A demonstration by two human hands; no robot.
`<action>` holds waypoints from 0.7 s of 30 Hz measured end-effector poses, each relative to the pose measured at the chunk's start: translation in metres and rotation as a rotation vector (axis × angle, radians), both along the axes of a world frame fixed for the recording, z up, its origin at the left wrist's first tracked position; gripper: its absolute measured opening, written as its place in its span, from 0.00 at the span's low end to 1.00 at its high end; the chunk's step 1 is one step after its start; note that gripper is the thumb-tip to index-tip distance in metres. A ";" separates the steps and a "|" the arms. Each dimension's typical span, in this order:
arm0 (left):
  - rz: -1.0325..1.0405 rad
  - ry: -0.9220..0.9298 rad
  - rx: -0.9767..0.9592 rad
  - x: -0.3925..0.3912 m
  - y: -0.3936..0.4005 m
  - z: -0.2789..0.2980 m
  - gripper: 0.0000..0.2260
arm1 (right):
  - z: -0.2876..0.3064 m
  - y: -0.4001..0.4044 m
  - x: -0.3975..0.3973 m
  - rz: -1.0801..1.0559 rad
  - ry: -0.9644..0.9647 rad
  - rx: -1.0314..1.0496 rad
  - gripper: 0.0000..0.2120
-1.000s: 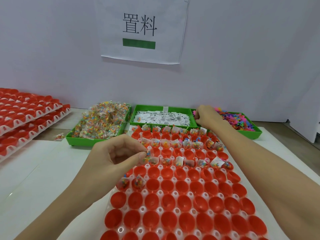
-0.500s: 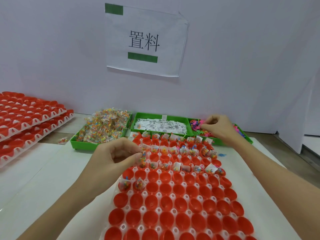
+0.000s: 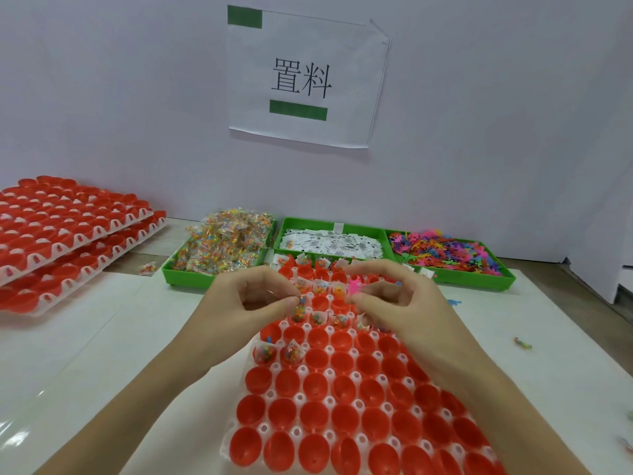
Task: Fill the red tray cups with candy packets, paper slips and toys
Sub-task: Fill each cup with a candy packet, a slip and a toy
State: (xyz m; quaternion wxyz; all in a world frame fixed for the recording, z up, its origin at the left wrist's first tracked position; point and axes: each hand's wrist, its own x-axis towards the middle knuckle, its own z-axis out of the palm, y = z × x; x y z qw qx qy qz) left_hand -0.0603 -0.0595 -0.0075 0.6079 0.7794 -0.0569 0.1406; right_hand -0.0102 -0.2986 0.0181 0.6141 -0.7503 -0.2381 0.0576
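Observation:
The red tray of cups [image 3: 342,416] lies in front of me; its far rows hold candy packets and slips, its near rows are bare red cups. Over the tray's middle rows, my left hand [image 3: 253,303] pinches a small candy packet [image 3: 301,303] between thumb and fingers. Just to its right, my right hand [image 3: 400,299] pinches a pink toy [image 3: 356,287]. Behind the tray stand three green bins: candy packets [image 3: 222,248], paper slips [image 3: 329,243], coloured toys [image 3: 445,252].
A stack of more red cup trays [image 3: 65,231] sits at the left against the wall. A loose candy packet [image 3: 148,268] lies by the left bin. Small stray toys [image 3: 522,344] lie on the white table at the right. A paper sign [image 3: 305,77] hangs on the wall.
My right hand came back from the toy bin to the tray's middle with a pink toy. My left hand stayed over the tray with its packet. The camera tilted upward.

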 end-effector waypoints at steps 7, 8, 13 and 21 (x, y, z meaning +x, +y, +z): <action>-0.156 -0.073 -0.002 -0.004 -0.009 0.002 0.05 | -0.015 0.012 -0.021 -0.042 -0.169 -0.009 0.13; -0.166 -0.079 0.010 -0.005 -0.012 0.001 0.05 | -0.018 0.013 -0.022 -0.025 -0.158 -0.009 0.14; -0.104 -0.079 0.006 -0.003 -0.015 -0.001 0.05 | -0.022 0.015 -0.025 0.019 -0.162 -0.063 0.17; -0.099 -0.073 0.004 -0.006 -0.018 -0.003 0.07 | -0.027 0.015 -0.026 -0.070 -0.181 -0.105 0.15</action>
